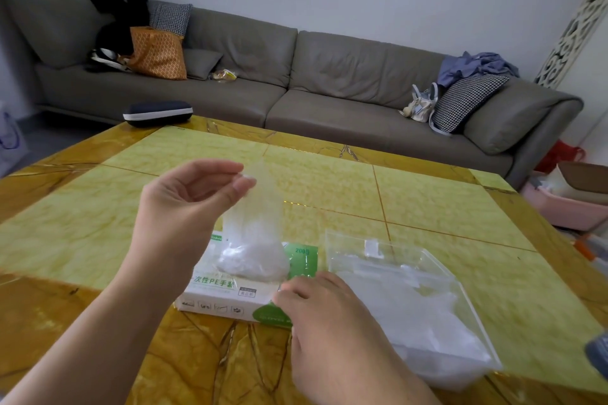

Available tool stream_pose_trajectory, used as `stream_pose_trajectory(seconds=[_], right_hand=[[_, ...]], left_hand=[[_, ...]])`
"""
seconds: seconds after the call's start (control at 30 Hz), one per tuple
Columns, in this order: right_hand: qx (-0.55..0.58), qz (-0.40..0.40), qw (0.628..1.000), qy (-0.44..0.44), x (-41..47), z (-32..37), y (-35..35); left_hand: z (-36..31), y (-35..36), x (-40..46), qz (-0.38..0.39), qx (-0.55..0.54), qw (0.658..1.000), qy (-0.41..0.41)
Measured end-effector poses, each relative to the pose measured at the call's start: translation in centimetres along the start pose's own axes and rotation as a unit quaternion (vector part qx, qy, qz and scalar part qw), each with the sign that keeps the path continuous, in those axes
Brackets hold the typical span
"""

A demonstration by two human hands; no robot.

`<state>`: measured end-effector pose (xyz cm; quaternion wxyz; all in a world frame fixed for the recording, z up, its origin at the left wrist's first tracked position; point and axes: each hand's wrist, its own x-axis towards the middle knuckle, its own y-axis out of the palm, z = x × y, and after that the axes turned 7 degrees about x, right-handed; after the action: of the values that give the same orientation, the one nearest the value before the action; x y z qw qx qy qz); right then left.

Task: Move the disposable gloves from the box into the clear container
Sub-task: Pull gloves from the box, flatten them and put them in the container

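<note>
The left hand [194, 197] is raised above the bench [427, 200], thumb and forefinger pinched on the top of a thin translucent disposable glove [255, 207]. The film stretches down from that pinch into the opening of the glove box [227, 296], where a crumpled white wad of further gloves [253, 261] bulges out just below the hand. The glove looks only partly drawn out, its lower end seemingly not yet clear of the wad, so the step in hand appears to be the pull-out itself.

The right hand [316, 309] lies low, palm down, with its fingertips [289, 288] on the near right corner of the box; it seems to be pressing the box flat onto the bench rather than gripping anything, fingers relaxed and not closed on an object.

Just right of that hand sits the clear container [460, 293], open on top, touching or nearly touching the box side; which, I cannot tell. Pale film already lies inside it toward its near end, probably gloves moved over, though blur makes that unsure.

The next move likely calls for lifting higher until the glove's tail comes free, while the right hand keeps the light box from rising with it. Then the glove must travel across, over the right hand, and be released above the container. The film may cling and drag a neighbour out.
</note>
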<state>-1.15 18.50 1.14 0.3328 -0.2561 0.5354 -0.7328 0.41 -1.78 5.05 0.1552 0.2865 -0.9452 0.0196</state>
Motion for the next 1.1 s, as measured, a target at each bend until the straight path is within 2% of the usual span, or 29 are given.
stream_pose_trajectory(seconds=[0.27, 0.57, 0.67, 0.73, 0.8, 0.83, 0.93, 0.97, 1.0, 1.1], right_hand=[[-0.012, -0.012, 1.0, -0.001, 0.1, 0.1, 0.6], [0.01, -0.009, 1.0, -0.001, 0.0, 0.4, -0.3], [0.069, -0.053, 0.996, 0.017, -0.6, 0.1, -1.5], [0.124, -0.152, 0.979, 0.052, -0.9, -0.2, -2.9], [0.235, -0.251, 0.935, 0.084, -1.3, -1.0, -4.3], [0.3, -0.275, 0.909, 0.091, -1.5, -1.6, -4.9], [0.478, -0.261, 0.837, 0.05, -1.7, -2.8, -6.3], [0.506, -0.251, 0.825, 0.03, -1.8, -3.1, -6.7], [0.508, -0.25, 0.824, 0.004, -1.7, -3.3, -6.9], [0.434, -0.264, 0.859, -0.06, -1.9, -3.3, -8.3]], left_hand=[[-4.1, 0.2, 0.1, -0.04, -0.109, 0.987, 0.107], [-5.4, 0.9, -0.6, -0.028, -0.134, 0.985, 0.101], [-5.2, 1.1, -0.8, -0.02, -0.137, 0.986, 0.089], [-5.2, 1.2, -0.8, -0.014, -0.139, 0.987, 0.08], [-5.3, 1.5, -1.1, -0.002, -0.147, 0.987, 0.07], [-5.4, 1.7, -1.3, 0.005, -0.149, 0.987, 0.063], [-6.1, 2.5, -2.0, 0.038, -0.14, 0.988, 0.042], [-6.3, 2.9, -2.2, 0.053, -0.135, 0.989, 0.036], [-6.5, 3.1, -2.5, 0.066, -0.129, 0.989, 0.029], [-6.9, 4.1, -3.4, 0.133, -0.085, 0.987, 0.009]])
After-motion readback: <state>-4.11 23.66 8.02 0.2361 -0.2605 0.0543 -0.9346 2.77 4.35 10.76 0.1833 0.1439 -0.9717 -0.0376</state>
